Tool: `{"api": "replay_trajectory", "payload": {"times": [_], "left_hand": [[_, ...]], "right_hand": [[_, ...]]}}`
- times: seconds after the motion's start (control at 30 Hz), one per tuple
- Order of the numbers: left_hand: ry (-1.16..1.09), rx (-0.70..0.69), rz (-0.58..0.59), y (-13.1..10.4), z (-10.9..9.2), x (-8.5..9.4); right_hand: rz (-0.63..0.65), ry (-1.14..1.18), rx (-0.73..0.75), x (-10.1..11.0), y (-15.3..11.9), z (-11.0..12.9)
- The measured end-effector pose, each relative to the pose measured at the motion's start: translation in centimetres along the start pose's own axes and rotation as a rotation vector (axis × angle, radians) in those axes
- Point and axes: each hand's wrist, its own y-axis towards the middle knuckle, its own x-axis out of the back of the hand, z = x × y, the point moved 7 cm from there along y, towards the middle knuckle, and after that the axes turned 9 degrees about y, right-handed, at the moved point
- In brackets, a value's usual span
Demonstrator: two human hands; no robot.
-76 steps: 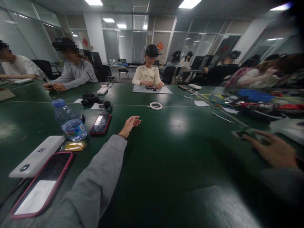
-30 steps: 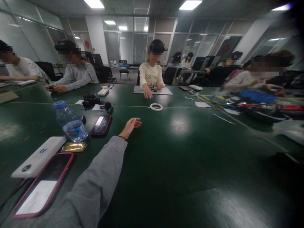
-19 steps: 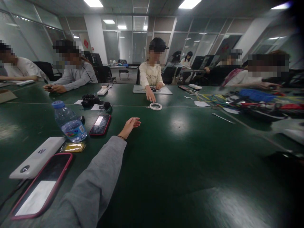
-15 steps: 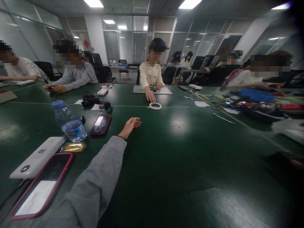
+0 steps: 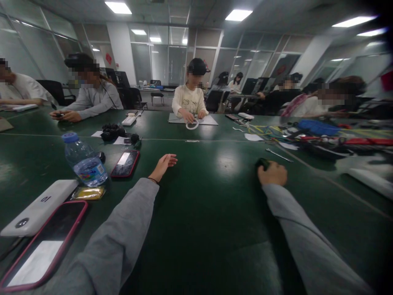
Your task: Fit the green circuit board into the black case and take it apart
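My left hand (image 5: pixel 164 166) rests on the green table (image 5: pixel 208 205) with its fingers stretched out and nothing in it. A phone in a red case (image 5: pixel 125 163) lies just left of it. Over on the right, my right hand (image 5: pixel 274 173) is closed around a small dark object (image 5: pixel 263 164); most of it is hidden by the fingers, so its kind is unclear. A metal wrench (image 5: pixel 278 155) lies beyond this hand.
At the left stand a water bottle (image 5: pixel 85 162), a yellow packet (image 5: pixel 88 193), a white power bank (image 5: pixel 39 208) and a larger phone (image 5: pixel 46 246). Cables and tools (image 5: pixel 319 129) pile up at right. Opposite, a person (image 5: pixel 189 100) holds a white ring (image 5: pixel 192 125).
My right hand has come into view from the right with the dark object. The person opposite has picked up the white ring and drawn it back. My left hand stays open.
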Motion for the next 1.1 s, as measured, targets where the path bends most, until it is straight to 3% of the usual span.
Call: {"api": "replay_trajectory", "payload": {"times": [0.03, 0.1, 0.17, 0.2, 0.27, 0.37, 0.6, 1.1], "left_hand": [[0.005, -0.009, -0.022, 0.0, 0.0, 0.2], [0.014, -0.03, -0.068, 0.0, 0.0, 0.6], [0.024, -0.049, -0.108, 0.0, 0.0, 0.9], [0.034, -0.06, -0.124, 0.0, 0.0, 1.0], [0.049, -0.088, -0.141, 0.1, -0.1, 1.1], [0.024, -0.109, -0.123, 0.2, -0.2, 1.0], [-0.013, -0.103, -0.074, 0.1, -0.5, 0.5], [-0.092, -0.04, -0.047, 0.0, -0.5, 0.6]], "right_hand": [[0.035, 0.08, 0.041, -1.5, -1.0, 4.2], [0.14, 0.284, 0.288, -3.5, -4.1, 13.6], [0.249, 0.48, 0.588, -3.7, -8.5, 21.8], [0.304, 0.55, 0.722, -3.4, -10.8, 24.8], [0.395, 0.643, 0.901, -2.4, -14.3, 28.3], [0.464, 0.712, 0.963, -1.7, -16.2, 29.4], [0.516, 0.819, 0.824, -3.3, -14.5, 28.1], [0.515, 0.83, 0.834, -3.0, -14.6, 28.2]]}}
